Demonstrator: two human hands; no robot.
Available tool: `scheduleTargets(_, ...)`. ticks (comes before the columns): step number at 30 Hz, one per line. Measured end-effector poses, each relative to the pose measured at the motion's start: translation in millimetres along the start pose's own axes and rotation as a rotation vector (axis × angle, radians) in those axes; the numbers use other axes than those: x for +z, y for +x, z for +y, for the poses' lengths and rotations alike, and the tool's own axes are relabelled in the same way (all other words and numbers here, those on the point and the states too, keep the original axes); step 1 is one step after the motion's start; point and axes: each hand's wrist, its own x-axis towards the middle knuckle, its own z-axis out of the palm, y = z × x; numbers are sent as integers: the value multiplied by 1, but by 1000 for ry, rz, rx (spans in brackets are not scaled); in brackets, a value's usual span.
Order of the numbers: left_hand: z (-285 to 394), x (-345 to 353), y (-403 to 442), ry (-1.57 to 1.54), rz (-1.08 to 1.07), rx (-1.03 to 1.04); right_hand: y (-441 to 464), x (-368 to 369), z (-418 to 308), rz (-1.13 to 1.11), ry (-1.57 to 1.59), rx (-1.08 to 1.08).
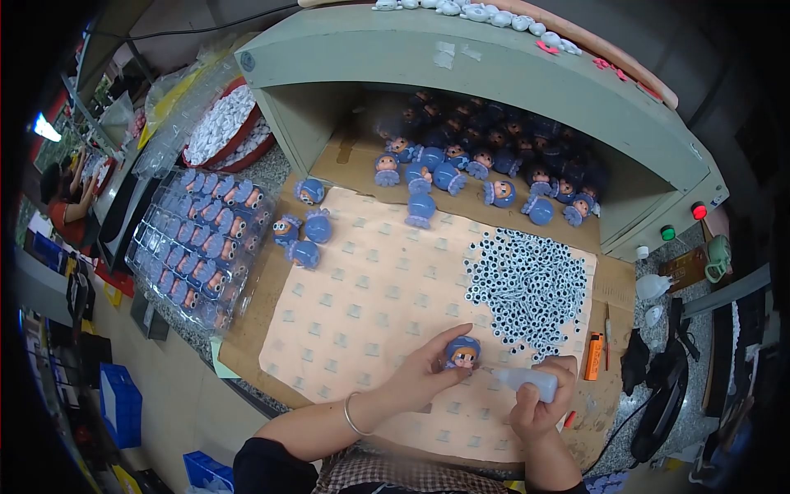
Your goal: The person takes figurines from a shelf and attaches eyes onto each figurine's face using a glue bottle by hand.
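Between the thumb and fingers of my left hand (429,366) is a small doll head (463,354) with a blue hood, its face turned up toward me. My right hand (545,402) grips a translucent squeeze bottle (531,384), whose narrow tip points left at the doll head. A small gap seems to separate tip and head. Just beyond my right hand spreads a heap of small black-and-white doll eyes (531,284) on the pinkish patterned sheet (329,321).
Blue-hooded doll heads (420,210) crowd the green-grey cabinet (461,62). More fill a clear tray (193,243) on the left, near a red basin (239,136) of white pieces. An orange lighter (593,356) lies right. Another person (70,210) works far left.
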Motion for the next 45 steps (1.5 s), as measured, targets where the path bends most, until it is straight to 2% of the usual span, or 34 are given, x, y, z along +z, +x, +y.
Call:
scheduleTargets(17, 4, 2, -2, -48, 27, -28, -1, 3, 1, -42, 13, -12)
scheduleTargets(26, 0, 1, 0, -10, 5, -5, -2, 4, 3, 50, 29, 46)
scheduleTargets(41, -1, -1, 0, -27, -9, 1, 0, 7, 2, -32, -10, 34)
scheduleTargets(45, 1, 0, -1, -13, -2, -4, -1, 6, 1, 24, 25, 77)
